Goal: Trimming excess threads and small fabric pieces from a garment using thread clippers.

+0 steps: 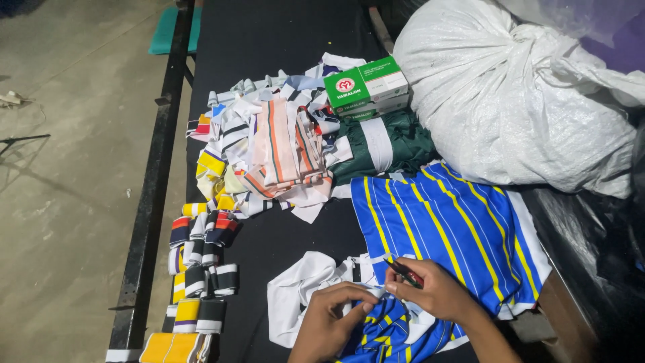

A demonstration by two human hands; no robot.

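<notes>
Your right hand [437, 290] is closed around a small dark thread cutter [405, 272], its fingers [393, 290] pinching the tool so that its tip points toward the upper left. Your left hand [332, 323] is just beside it, fingers curled and pinching a fold of the blue garment with yellow and white stripes [390, 333] that lies bunched under both hands at the near edge of the bench [269, 33]. A narrow white strip [379, 259] rises from the cloth near the cutter's tip.

Behind your hands, a stack of blue cloth with yellow stripes [450, 228] lies flat. A white piece of fabric [295, 286] rests just left of your left hand. Farther back sits a loose heap of striped collar pieces [269, 148], and beside it a folded dark green garment [383, 148] with a green and white box [366, 87] touching its far side. A large white woven sack [517, 94] fills the far right. Along the left edge, folded striped ribs [198, 269] are laid out in a column, with yellow ones nearest you.
</notes>
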